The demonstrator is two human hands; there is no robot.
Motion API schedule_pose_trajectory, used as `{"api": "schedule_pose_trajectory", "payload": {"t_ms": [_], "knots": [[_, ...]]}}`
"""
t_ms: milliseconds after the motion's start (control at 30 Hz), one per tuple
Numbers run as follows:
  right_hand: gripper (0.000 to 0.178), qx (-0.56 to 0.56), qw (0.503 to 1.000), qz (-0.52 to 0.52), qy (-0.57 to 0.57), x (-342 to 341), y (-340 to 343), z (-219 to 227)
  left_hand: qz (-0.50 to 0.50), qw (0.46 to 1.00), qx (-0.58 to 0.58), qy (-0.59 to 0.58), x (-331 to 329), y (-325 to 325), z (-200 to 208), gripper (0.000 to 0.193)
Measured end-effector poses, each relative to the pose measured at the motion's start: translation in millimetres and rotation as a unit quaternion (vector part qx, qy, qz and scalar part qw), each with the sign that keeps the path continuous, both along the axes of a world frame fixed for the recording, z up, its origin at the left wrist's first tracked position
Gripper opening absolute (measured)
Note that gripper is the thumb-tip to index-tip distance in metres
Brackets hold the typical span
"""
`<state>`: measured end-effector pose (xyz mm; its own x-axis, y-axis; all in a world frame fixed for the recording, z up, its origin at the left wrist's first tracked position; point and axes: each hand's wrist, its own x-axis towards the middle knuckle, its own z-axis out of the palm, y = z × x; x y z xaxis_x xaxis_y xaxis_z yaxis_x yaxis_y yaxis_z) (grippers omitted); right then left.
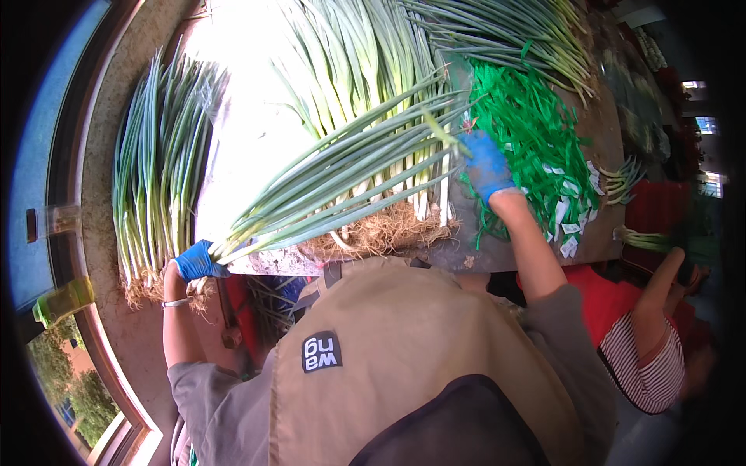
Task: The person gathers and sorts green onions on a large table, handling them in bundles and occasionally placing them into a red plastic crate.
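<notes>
My left hand [198, 262], in a blue glove, is closed around the root end of a bunch of green onions [334, 175]. The bunch slants up to the right across the table, its leaf tips near my right hand. My right hand [486, 163], also blue-gloved, is smeared by motion at the edge of a heap of green ties [528, 132] with white tags. A pale leaf [440, 130] lies close to its fingers; whether they grip it, I cannot tell. Beneath the held bunch, more green onions [350, 62] lie with their brown roots [381, 231] toward me.
Another stack of green onions [159, 163] lies along the left ledge by the window. More onions [513, 35] are piled at the far right of the table [249, 101]. A person in a red and striped top [641, 361] is close on my right, near a few small onions [624, 182].
</notes>
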<state>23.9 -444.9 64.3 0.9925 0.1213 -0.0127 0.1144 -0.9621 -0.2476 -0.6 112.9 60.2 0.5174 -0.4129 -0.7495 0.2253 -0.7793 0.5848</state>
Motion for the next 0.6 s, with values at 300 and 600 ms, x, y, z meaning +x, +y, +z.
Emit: {"api": "schedule_pose_trajectory", "payload": {"t_ms": [300, 600], "knots": [[0.012, 0.076, 0.982, 0.162, 0.067, 12.5, 17.1, -1.1, -0.080, 0.989, 0.044, -0.120, -11.3, 18.2, -16.1, 0.035], [0.030, 0.177, 0.937, 0.063, 0.295, 14.2, 25.8, 5.4, 0.066, 0.990, 0.045, 0.119, 1.1, 0.3, 18.8, 0.039]]}}
